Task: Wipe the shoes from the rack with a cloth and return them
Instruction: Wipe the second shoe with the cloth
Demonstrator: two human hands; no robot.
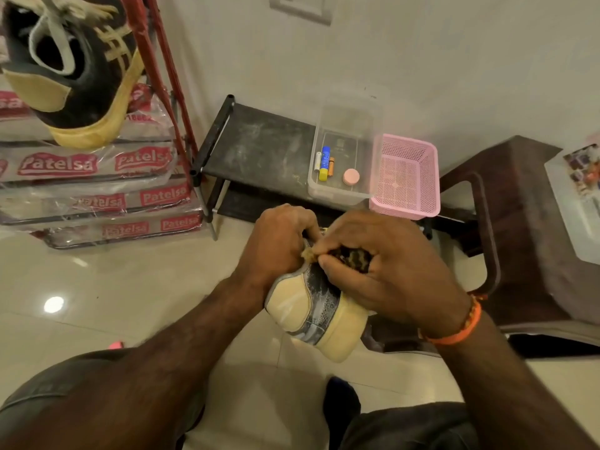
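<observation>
At far left a dark shoe [69, 64] sat on stacked packets [97, 177], its toe cut off by the edge. The low rack [259, 147] held a clear box [344, 157] and a pink basket [406, 177]. Near centre, the left hand [279, 241] curled its grip round a second shoe [311, 306], heel toward the camera. The right hand [386, 267] pinched a dark cloth [352, 256], mostly hidden under the fingers.

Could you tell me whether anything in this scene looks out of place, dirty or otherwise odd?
Yes. The black shoe rack has a dusty, smeared top shelf and carries a clear plastic box and a pink basket rather than shoes. One dark sneaker perches on stacked packages at the left, off the rack.
</observation>
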